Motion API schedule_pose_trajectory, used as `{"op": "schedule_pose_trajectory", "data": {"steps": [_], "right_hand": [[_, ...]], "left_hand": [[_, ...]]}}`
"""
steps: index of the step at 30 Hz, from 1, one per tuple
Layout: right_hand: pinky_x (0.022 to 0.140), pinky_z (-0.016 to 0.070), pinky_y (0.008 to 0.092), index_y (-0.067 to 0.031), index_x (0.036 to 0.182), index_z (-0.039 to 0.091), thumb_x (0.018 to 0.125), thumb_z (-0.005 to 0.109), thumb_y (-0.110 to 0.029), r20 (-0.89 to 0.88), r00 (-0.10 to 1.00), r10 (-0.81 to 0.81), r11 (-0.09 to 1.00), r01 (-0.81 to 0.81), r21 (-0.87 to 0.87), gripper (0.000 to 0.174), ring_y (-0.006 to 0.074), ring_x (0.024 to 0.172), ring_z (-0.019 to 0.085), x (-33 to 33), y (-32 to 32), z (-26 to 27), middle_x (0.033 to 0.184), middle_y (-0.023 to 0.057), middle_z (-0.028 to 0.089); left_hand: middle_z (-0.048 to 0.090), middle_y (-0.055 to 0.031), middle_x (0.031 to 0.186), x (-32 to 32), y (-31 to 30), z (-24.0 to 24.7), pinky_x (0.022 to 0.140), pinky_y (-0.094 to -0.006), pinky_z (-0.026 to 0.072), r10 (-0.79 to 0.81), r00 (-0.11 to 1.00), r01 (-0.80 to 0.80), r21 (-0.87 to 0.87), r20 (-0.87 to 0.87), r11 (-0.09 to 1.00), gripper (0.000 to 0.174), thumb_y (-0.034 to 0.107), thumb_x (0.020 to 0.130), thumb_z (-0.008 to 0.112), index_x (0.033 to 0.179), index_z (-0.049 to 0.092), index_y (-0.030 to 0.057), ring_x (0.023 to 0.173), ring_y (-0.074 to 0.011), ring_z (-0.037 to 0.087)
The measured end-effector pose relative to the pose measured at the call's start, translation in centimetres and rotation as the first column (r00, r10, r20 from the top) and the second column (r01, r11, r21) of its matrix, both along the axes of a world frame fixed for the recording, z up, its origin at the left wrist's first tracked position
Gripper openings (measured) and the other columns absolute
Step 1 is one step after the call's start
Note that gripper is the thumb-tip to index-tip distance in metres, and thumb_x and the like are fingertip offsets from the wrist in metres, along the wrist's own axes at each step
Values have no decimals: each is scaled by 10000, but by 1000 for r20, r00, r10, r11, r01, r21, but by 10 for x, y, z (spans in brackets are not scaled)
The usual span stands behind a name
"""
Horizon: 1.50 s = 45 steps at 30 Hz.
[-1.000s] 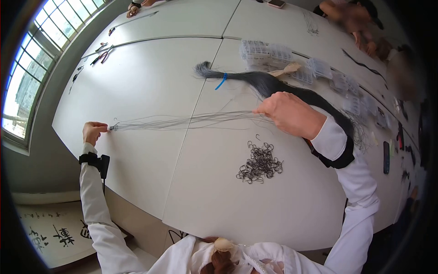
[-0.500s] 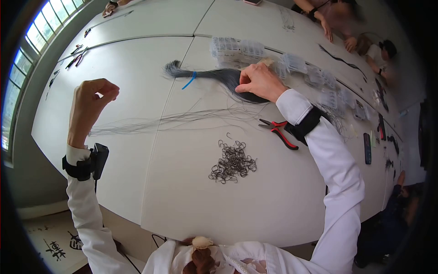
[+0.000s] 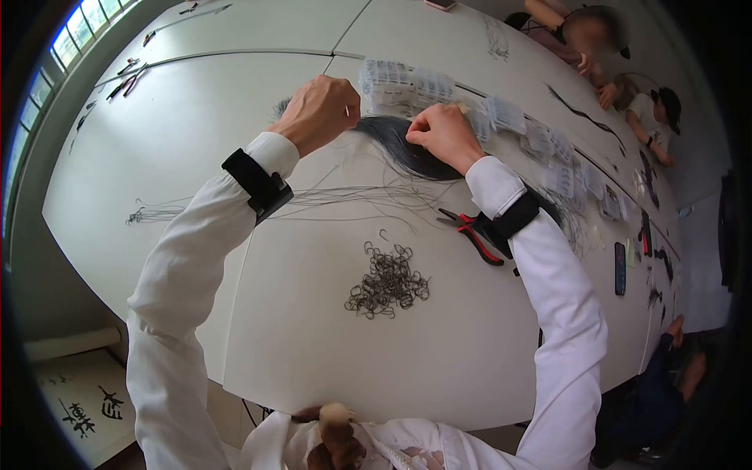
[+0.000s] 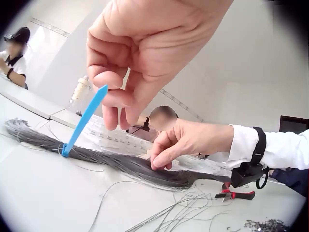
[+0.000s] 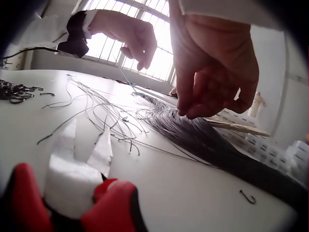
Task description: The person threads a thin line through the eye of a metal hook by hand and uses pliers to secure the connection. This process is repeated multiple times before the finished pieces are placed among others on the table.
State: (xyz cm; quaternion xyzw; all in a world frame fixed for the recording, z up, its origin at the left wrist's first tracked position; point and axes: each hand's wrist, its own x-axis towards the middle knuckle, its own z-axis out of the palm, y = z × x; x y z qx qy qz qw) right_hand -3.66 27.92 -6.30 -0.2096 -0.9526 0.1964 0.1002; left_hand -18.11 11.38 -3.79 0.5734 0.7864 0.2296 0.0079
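Observation:
A long bundle of dark grey fishing line (image 3: 392, 141), bound with a blue cable tie (image 4: 87, 121), lies across the table. At the middle of the bundle my right hand (image 3: 446, 133) pinches strands between thumb and fingertips. My left hand (image 3: 321, 113) is raised over the bundle's tied end, its fingers loosely bent with nothing seen between them. In the left wrist view the tie's tail overlaps those fingertips. Several separate lines with hooks at the left end (image 3: 145, 213) stretch over the table nearer to me, partly hidden under my left forearm.
A pile of dark fish hooks (image 3: 388, 282) lies in front of me. Red-handled pliers (image 3: 478, 239) sit beside my right wrist. Clear plastic boxes (image 3: 501, 113) stand behind the bundle, and a phone (image 3: 620, 269) lies at the right. Other people sit across the table.
My left hand has let go of the hooked ends and moved right, over the bundle. The right hand has left the loose lines and gone to the bundle, uncovering the pliers.

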Motion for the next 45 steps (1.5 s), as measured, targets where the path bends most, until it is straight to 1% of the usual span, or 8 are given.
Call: {"op": "schedule_pose_trajectory", "data": {"steps": [8, 9, 12, 21, 29, 31, 40, 45], "right_hand": [[707, 516, 332, -105, 696, 709, 625, 769, -196, 151, 988, -26, 999, 32, -39, 131, 241, 764, 658, -9, -3, 7, 761, 86, 684], [599, 493, 258, -35, 713, 698, 652, 743, -128, 106, 994, 1, 998, 6, -67, 120, 128, 575, 623, -7, -2, 8, 650, 69, 658], [584, 487, 246, -31, 708, 695, 671, 730, -106, 61, 998, 18, 998, -14, -58, 91, 112, 553, 616, -1, 0, 11, 619, 57, 648], [580, 485, 248, -16, 753, 694, 719, 676, -90, -68, 992, 108, 993, -104, 56, 83, 116, 563, 624, 2, -1, 14, 621, 74, 654], [582, 481, 232, -19, 773, 697, 734, 660, -80, -93, 987, 133, 991, -131, 31, 81, 108, 563, 619, 3, -2, 17, 608, 65, 645], [675, 508, 326, -79, 747, 718, 682, 697, -142, -58, 995, 76, 997, -78, -30, 93, 231, 680, 653, 3, -2, 19, 713, 88, 679], [734, 509, 326, -33, 935, 696, 722, 725, -218, -137, 988, 75, 997, -76, -2, 283, 214, 828, 660, -1, -4, 23, 882, 118, 689], [676, 497, 280, -35, 847, 706, 726, 704, -166, -73, 996, 47, 983, -59, -172, 179, 153, 704, 645, -14, -9, 21, 740, 71, 682]], "left_hand": [[656, -104, 757, -13, 24, -23, 630, -323, 503, -67, 998, 67, -20, 10, 998, 86, 46, 690, 661, 771, 691, 50, 686, -231, 631], [654, -107, 760, -12, 25, -25, 629, -325, 502, -94, 996, 94, 7, 11, 996, 98, 44, 686, 661, 778, 693, 53, 689, -229, 630], [656, -102, 761, -12, 29, -27, 627, -320, 501, -51, 997, 51, 0, 60, 999, 107, 54, 690, 667, 794, 696, 56, 683, -224, 626], [664, -92, 737, -9, 37, -31, 623, -303, 503, -195, 970, 171, 163, 145, 972, 85, 62, 713, 679, 794, 705, 56, 681, -199, 633], [665, -84, 714, -4, 39, -27, 631, -283, 510, -222, 966, 207, 119, 134, 971, 57, 62, 717, 697, 772, 703, 53, 673, -180, 641], [665, -83, 712, -4, 40, -28, 626, -283, 510, -217, 963, 198, 131, 158, 971, 53, 60, 715, 701, 767, 701, 49, 671, -179, 641], [671, -81, 714, -7, 36, -26, 592, -294, 498, -208, 971, 187, 162, 119, 969, 49, 79, 724, 713, 770, 710, 66, 638, -173, 628], [674, -85, 730, -7, 36, -24, 605, -295, 498, -200, 966, 176, 150, 164, 973, 49, 97, 735, 706, 773, 710, 66, 654, -182, 630]]}}
